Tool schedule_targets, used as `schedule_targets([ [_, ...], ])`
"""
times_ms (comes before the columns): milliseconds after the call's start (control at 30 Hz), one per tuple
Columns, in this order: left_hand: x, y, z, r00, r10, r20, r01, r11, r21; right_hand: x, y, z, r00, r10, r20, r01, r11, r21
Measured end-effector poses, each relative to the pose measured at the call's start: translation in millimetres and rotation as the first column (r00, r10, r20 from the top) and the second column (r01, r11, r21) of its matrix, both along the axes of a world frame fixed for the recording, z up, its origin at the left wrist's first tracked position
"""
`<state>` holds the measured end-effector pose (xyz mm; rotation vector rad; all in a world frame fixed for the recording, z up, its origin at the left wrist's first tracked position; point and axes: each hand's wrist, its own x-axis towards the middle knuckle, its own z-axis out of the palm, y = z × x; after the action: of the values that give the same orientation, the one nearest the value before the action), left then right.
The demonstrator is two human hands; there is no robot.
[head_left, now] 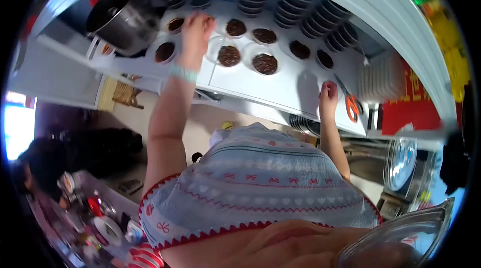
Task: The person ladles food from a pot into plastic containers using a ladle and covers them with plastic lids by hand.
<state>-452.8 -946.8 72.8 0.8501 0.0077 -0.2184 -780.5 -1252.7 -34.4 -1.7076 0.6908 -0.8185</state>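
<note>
My left hand [198,30] hovers over the back left of the white counter, its fingers bunched together; whatever they may hold is too blurred to make out. Around it stand white round bowls with dark brown contents, among them a bowl [175,25] to its left and a bowl [235,28] to its right. Nearer the front are a bowl [229,56] and another bowl [265,64]. My right hand [328,96] is at the counter's front edge with curled fingers and nothing visible in them. Beside it lie orange-handled scissors [352,109].
A large metal pot [123,20] stands at the left end of the white counter [250,86]. Stacked dark bowls [292,8] line the back wall. White stacked containers [383,78] are at the right. Behind at left sits a cluttered table [107,230].
</note>
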Motion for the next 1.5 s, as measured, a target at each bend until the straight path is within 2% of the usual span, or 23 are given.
schedule_targets([
  [33, 35.4, 4.2, 8.9, 0.998, 0.064, 0.023, -0.064, 0.998, -0.019, -4.0, 20.6, 19.7, 0.998, 0.061, -0.022, -0.058, 0.99, 0.127],
  [67, 76.1, 8.2, 12.3, 0.995, 0.099, -0.001, -0.098, 0.992, -0.082, -7.7, 31.7, 24.3, 0.995, 0.094, -0.045, -0.087, 0.984, 0.153],
  [100, 116.4, 12.0, 16.1, 0.991, 0.132, -0.025, -0.134, 0.98, -0.145, -9.1, 40.2, 22.1, 0.992, 0.128, 0.01, -0.128, 0.977, 0.171],
  [200, 202.3, 18.1, 19.7, 0.98, 0.191, -0.054, -0.197, 0.971, -0.133, -12.5, 68.0, 33.5, 0.974, 0.222, -0.04, -0.205, 0.947, 0.248],
  [300, 237.0, 16.8, 23.4, 0.977, 0.212, -0.03, -0.213, 0.976, -0.039, -13.0, 85.1, 30.8, 0.961, 0.276, -0.027, -0.261, 0.932, 0.25],
  [533, 279.1, 5.9, 15.9, 0.981, 0.194, 0.012, -0.194, 0.979, 0.069, -18.6, 114.8, 23.7, 0.984, 0.177, -0.003, -0.165, 0.925, 0.342],
  [633, 277.5, 5.3, 16.3, 0.984, 0.172, 0.035, -0.174, 0.983, 0.065, -16.7, 123.9, 18.4, 0.989, 0.149, 0.008, -0.141, 0.912, 0.384],
  [767, 250.0, 10.4, 24.1, 0.986, 0.141, 0.085, -0.141, 0.99, -0.014, 4.1, 131.8, 17.9, 0.982, 0.186, -0.017, -0.17, 0.926, 0.337],
  [867, 172.7, 25.5, 47.8, 0.987, 0.058, 0.147, -0.028, 0.98, -0.199, 35.2, 133.7, 29.5, 0.96, 0.277, -0.029, -0.258, 0.924, 0.283],
  [933, 98.1, 47.0, 57.1, 0.972, -0.063, 0.228, 0.132, 0.944, -0.304, 64.9, 133.2, 41.4, 0.922, 0.387, -0.034, -0.369, 0.9, 0.231],
  [967, 60.1, 64.9, 54.8, 0.935, -0.107, 0.339, 0.178, 0.966, -0.188, 83.8, 132.0, 48.1, 0.895, 0.445, -0.04, -0.428, 0.878, 0.213],
  [1000, 21.3, 89.5, 49.0, 0.842, -0.166, 0.514, 0.052, 0.972, 0.228, 105.8, 131.6, 52.0, 0.88, 0.473, -0.048, -0.454, 0.866, 0.21],
  [1033, -17.4, 114.0, 43.1, 0.724, -0.247, 0.644, -0.201, 0.818, 0.539, 131.3, 130.8, 56.7, 0.864, 0.5, -0.055, -0.481, 0.853, 0.203],
  [1067, -38.9, 134.0, 28.6, 0.726, -0.243, 0.643, -0.204, 0.818, 0.539, 157.0, 132.1, 64.6, 0.851, 0.521, -0.062, -0.495, 0.837, 0.234],
  [1100, -57.7, 153.4, 14.3, 0.891, -0.104, 0.442, -0.064, 0.935, 0.348, 185.0, 134.7, 70.6, 0.838, 0.541, -0.069, -0.507, 0.819, 0.267],
  [1133, -74.1, 171.5, 0.9, 0.985, -0.025, 0.172, 0.008, 0.995, 0.099, 217.9, 138.3, 72.3, 0.834, 0.548, -0.056, -0.524, 0.82, 0.231],
  [1167, -89.6, 188.9, -11.1, 0.992, -0.023, -0.126, 0.002, 0.986, -0.164, 251.2, 141.2, 72.5, 0.831, 0.554, -0.045, -0.536, 0.821, 0.199],
  [1233, -111.9, 220.5, -30.4, 0.98, 0.047, -0.193, -0.071, 0.99, -0.124, 330.3, 132.6, 63.5, 0.698, 0.7, -0.152, -0.628, 0.7, 0.339],
  [1300, -123.1, 239.3, -45.1, 0.96, 0.123, -0.25, -0.148, 0.985, -0.085, 382.3, 163.4, 82.2, 0.802, 0.539, -0.257, -0.483, 0.839, 0.252],
  [1400, -134.1, 259.3, -68.3, 0.931, 0.318, -0.179, -0.331, 0.943, -0.046, 480.3, 149.6, 41.9, 0.75, 0.556, -0.357, -0.551, 0.825, 0.125],
  [1467, -136.6, 265.2, -69.3, 0.919, 0.355, -0.173, -0.368, 0.929, -0.045, 504.0, 159.8, 58.3, 0.79, 0.473, -0.389, -0.398, 0.879, 0.26],
  [1500, -137.6, 266.3, -69.6, 0.908, 0.385, -0.164, -0.396, 0.918, -0.038, 521.6, 154.1, 49.8, 0.771, 0.471, -0.427, -0.392, 0.881, 0.265],
])
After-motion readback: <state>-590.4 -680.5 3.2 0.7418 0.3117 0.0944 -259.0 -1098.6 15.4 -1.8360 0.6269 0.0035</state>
